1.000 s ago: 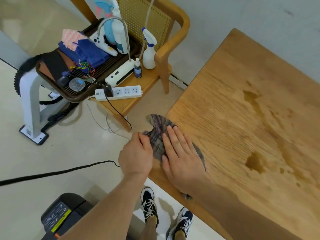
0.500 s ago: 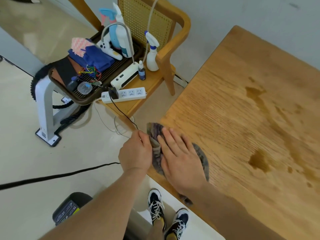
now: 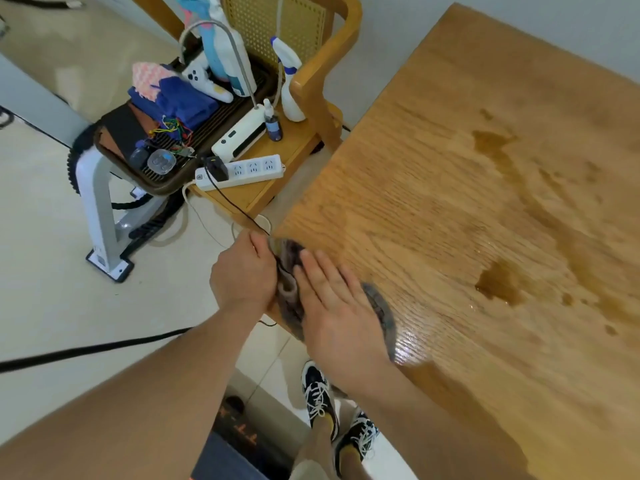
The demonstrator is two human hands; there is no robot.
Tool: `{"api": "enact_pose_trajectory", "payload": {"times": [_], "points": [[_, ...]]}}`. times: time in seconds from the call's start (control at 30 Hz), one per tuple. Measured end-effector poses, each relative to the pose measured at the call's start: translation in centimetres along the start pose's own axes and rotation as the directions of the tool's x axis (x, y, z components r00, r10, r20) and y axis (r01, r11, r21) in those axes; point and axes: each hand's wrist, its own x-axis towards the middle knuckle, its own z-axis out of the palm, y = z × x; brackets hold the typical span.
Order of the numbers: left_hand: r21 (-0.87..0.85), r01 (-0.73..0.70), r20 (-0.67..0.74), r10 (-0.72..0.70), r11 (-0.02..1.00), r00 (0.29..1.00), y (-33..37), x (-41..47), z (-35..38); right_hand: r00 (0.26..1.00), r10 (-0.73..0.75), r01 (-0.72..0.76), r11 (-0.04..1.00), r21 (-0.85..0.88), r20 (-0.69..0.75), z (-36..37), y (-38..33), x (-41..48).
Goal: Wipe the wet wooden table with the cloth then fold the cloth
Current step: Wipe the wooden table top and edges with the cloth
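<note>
A grey-purple patterned cloth [image 3: 289, 296] lies bunched on the near left corner of the wooden table [image 3: 450, 220]. My left hand [image 3: 242, 275] sits just off the table edge with its fingers closed on the cloth's left side. My right hand [image 3: 336, 310] lies flat, fingers spread, pressing on top of the cloth and hiding most of it. Dark water puddles [image 3: 498, 284] and wet streaks run across the right half of the table, apart from the cloth.
A wooden chair [image 3: 311, 81] stands left of the table, holding a dark tray [image 3: 156, 161] with blue cloths, spray bottles [image 3: 289, 81] and a white power strip [image 3: 239, 171]. A black cable [image 3: 86, 349] crosses the floor. My shoes [image 3: 322, 400] are below the table edge.
The cloth has been gathered tighter at the table corner, and both hands have shifted slightly toward the corner. The camera view has moved closer and to the left.
</note>
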Motion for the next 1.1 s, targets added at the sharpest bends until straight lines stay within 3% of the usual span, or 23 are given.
{"api": "enact_pose_trajectory", "payload": {"times": [0.17,0.3,0.4,0.53,0.63,0.77,0.9,1.03,1.1], "points": [[-0.003,-0.063,-0.015,0.063,0.998,0.998,0.2,-0.1,0.1,0.987,0.133,-0.137,0.99,-0.036,-0.091,-0.5,2.1,-0.8],[0.045,-0.08,0.011,0.08,0.996,0.997,0.0,0.0,0.0,0.961,0.276,-0.276,0.961,0.012,-0.025,-1.0,-0.6,5.5],[0.057,-0.094,0.026,0.092,0.994,0.995,-0.1,0.2,-0.1,0.974,0.227,-0.228,0.973,-0.022,-0.011,-0.7,-1.3,6.8],[0.009,-0.106,0.052,0.106,0.994,0.993,0.1,0.2,-0.1,0.986,0.162,-0.164,0.985,-0.047,-0.042,-0.4,0.4,1.1],[-0.036,-0.114,0.1,0.117,0.993,0.988,0.0,0.1,-0.6,0.955,0.29,-0.294,0.953,-0.079,-0.058,-0.6,0.6,-2.6],[-0.073,-0.082,0.157,0.093,0.994,0.983,-0.1,0.5,-0.9,0.873,0.477,-0.481,0.876,-0.023,-0.106,0.4,-3.4,3.1],[-0.098,0.009,0.26,0.017,0.995,0.966,-0.2,1.2,-1.0,0.913,0.397,-0.399,0.917,0.008,-0.097,0.8,-4.6,6.8],[-0.131,-0.019,0.263,0.053,0.991,0.963,-0.1,0.8,-1.4,0.981,0.181,-0.184,0.982,-0.04,-0.063,0.4,-2.9,2.7],[-0.132,-0.03,0.254,0.063,0.991,0.965,0.1,0.8,-1.3,0.984,0.165,-0.169,0.984,-0.061,-0.066,0.1,-0.9,2.4]]}}
